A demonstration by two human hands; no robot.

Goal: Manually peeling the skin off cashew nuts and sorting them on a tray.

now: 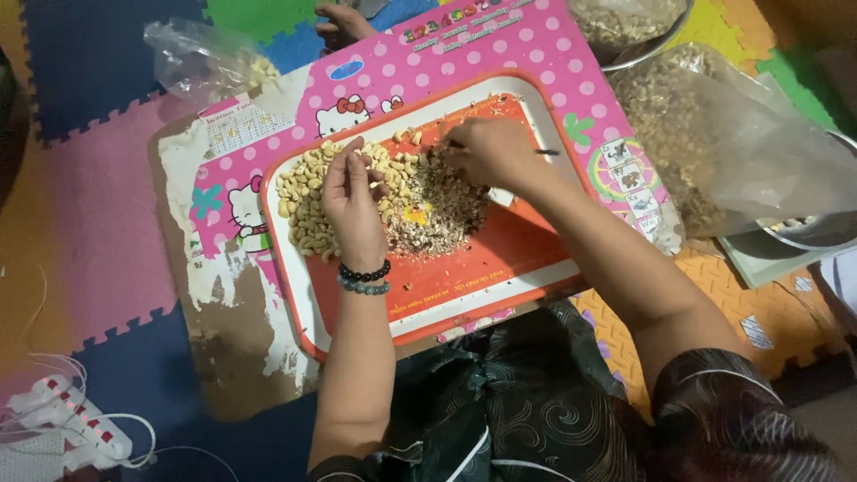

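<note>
Lap: a dark patterned garment [527, 393] lies nearest the camera, just below the tray.
Landmark: an orange tray with a white rim [464, 295] rests on a pink dotted board [536, 62], which serves as a low desk over the foam floor mat [98, 232].
Left hand [353, 201]: over the left part of the tray, fingers curled on a pale cashew, at the edge of the peeled cashew pile [308, 201]; probably cleaned nuts are kept apart there.
Right hand [491, 152]: over the tray's upper middle, fingers closed on a thin dark tool [546, 153], touching the brown heap of skins [442, 210].
Wrist: dark bead bracelets [364, 278].
Right of tray: clear bags of unpeeled nuts [705, 152].
Beyond the tray: another person's hand [344, 22].
Left below the tray: a white power strip [67, 419].
</note>
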